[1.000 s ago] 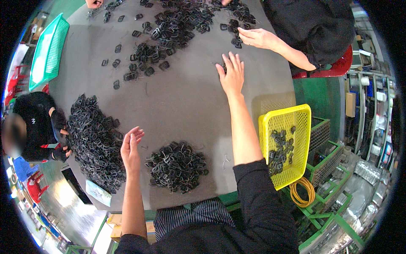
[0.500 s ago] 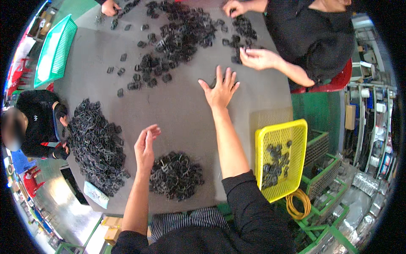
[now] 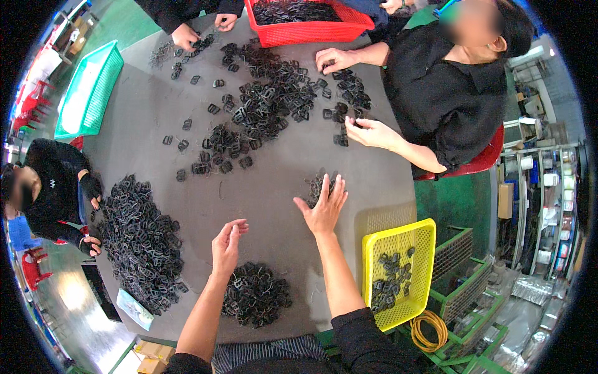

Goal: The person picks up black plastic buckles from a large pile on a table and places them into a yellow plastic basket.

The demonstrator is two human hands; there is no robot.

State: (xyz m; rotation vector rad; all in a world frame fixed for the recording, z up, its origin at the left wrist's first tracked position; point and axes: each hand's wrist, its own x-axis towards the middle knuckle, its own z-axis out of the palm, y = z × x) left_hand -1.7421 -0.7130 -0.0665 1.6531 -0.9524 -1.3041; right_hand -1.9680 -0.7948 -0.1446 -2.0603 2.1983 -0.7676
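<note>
Black buckles (image 3: 256,296) are lying by the table's (image 3: 265,193) near edge, bare surface beyond. Left hand (image 3: 227,247), fingers loosely straight, is holding nothing; right hand (image 3: 324,210) is spreading wide, hold unclear. Red basket (image 3: 305,34) is showing more now.

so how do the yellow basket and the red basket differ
The yellow basket holds scattered black pieces with bare patches showing; the red basket holds a dense layer of them. The yellow one is by the right side of the table; the red one is at the far edge. The yellow one shows whole; the picture's top cuts off the red one. Both are open-topped.
</note>
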